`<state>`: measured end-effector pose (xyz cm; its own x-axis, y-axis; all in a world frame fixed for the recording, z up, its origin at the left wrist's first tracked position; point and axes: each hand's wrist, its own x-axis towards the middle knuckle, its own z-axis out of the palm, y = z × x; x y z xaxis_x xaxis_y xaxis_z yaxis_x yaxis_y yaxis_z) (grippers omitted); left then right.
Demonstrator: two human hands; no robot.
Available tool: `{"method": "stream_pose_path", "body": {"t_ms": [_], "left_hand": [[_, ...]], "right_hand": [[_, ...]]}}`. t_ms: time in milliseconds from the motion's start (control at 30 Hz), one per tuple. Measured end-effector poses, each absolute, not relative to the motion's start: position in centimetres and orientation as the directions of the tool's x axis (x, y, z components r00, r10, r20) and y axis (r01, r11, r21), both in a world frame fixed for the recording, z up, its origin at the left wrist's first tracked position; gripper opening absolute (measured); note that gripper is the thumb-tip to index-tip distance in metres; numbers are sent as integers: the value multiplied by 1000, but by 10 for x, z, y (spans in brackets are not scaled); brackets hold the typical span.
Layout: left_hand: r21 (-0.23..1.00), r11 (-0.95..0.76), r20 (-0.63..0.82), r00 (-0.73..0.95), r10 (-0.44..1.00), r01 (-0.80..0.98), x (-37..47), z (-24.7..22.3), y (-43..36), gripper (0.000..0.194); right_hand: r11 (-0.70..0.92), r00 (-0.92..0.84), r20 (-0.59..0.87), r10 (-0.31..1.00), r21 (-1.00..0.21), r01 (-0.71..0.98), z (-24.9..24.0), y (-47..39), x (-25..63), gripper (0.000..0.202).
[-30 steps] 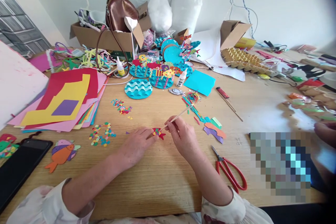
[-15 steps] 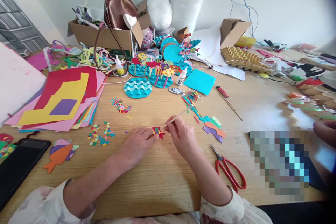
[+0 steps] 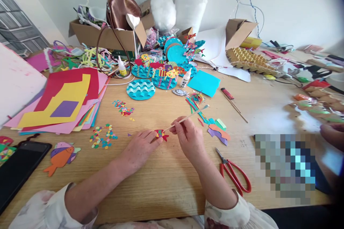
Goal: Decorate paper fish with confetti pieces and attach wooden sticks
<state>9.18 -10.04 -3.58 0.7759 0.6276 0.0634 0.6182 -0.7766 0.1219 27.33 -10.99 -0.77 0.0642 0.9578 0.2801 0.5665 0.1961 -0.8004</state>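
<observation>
A small red paper fish (image 3: pixel 160 134) with coloured bits on it lies flat on the wooden table (image 3: pixel 158 193). My left hand (image 3: pixel 138 150) presses the fish's left end down with closed fingers, which hide part of it. Pinched in my right hand (image 3: pixel 188 137) is a thin cotton swab (image 3: pixel 186 117). Its lower end is at the fish and its pale upper tip points up and to the right. Whether the lower end touches the fish I cannot tell. To the left lie small paper dots (image 3: pixel 103 136) and tiny cut paper bits (image 3: pixel 123 108).
Red-handled scissors (image 3: pixel 233 175) lie beside my right forearm. Coloured paper sheets (image 3: pixel 64 93), paper fish (image 3: pixel 61 157) and a phone (image 3: pixel 23 171) are on the left. Glue bottles (image 3: pixel 185 78) and wavy blue discs (image 3: pixel 141 90) stand farther back. Another person's hand (image 3: pixel 333 134) shows at right.
My right hand has shifted slightly to the right. The swab's upper tip has swung right and lies at a flatter slant. My left hand and the fish look still.
</observation>
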Motion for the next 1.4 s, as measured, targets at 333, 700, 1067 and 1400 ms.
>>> {"method": "stream_pose_path", "body": {"t_ms": [333, 700, 1067, 1400], "left_hand": [[88, -784, 63, 782, 621, 615, 90, -38, -101, 28], [63, -780, 66, 778, 625, 622, 90, -37, -102, 29], [13, -762, 51, 761, 647, 647, 96, -33, -103, 29], [-13, -774, 64, 773, 631, 633, 95, -35, -103, 28]], "right_hand": [[200, 38, 272, 962, -788, 582, -9, -111, 272, 11], [205, 31, 281, 959, -768, 606, -10, -110, 274, 11], [209, 32, 286, 958, -768, 606, -10, -111, 277, 11], [197, 22, 265, 964, -769, 608, -11, -110, 276, 12]]}}
